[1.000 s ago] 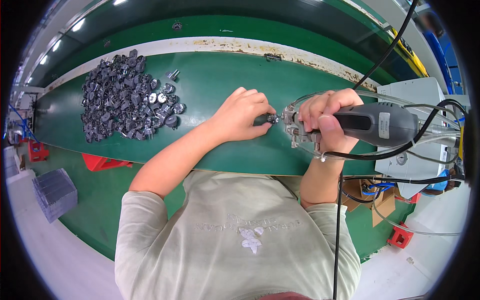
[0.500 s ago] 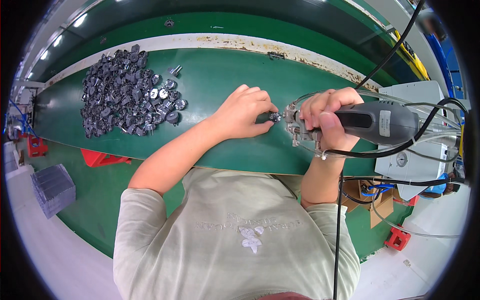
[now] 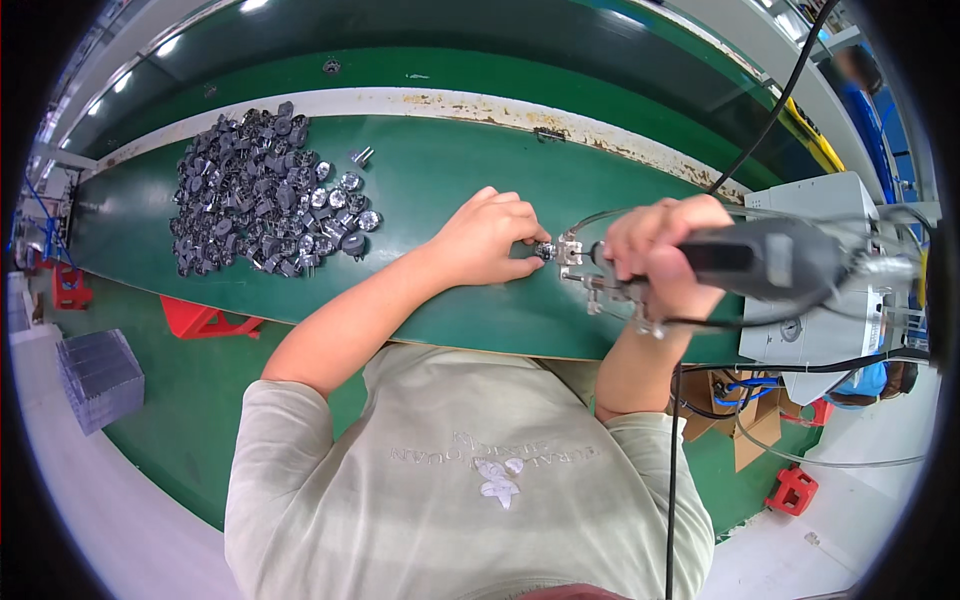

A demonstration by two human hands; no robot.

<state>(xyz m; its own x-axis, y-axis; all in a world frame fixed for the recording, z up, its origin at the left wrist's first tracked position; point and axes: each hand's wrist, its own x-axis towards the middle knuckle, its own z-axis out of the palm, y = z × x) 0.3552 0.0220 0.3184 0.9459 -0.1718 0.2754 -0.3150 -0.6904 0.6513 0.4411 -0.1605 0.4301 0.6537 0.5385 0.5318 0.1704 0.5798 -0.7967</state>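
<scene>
Green tabletop (image 3: 430, 320) spreads beneath two bare hands, and we look down on it from the wearer's head. Our left hand (image 3: 488, 238) comes in over the tabletop with its thumb and fingers (image 3: 525, 268) curved toward each other. Their tips are nearly closed, with a small dark, shiny part (image 3: 546, 251) held between them. Just right of those fingertips is the metal head (image 3: 568, 251) of a grey tool (image 3: 765, 258); whether head and part touch, we cannot tell. Our right hand (image 3: 668, 252) is wrapped round the tool, its fingers closed on the front of the body. Hand and tool are blurred.

Well to the left of the left fingers lies a broad pile (image 3: 250, 195) of dark parts, some showing shiny faces. One loose piece (image 3: 362, 157) sits apart at the pile's edge, beyond the left fingers and to their left. To the right of the right fingers stands a pale box-shaped machine (image 3: 815, 215). Nearer the body than the right fingers, and lower, we see a cardboard box (image 3: 758, 432) and a red stool (image 3: 792, 490).
</scene>
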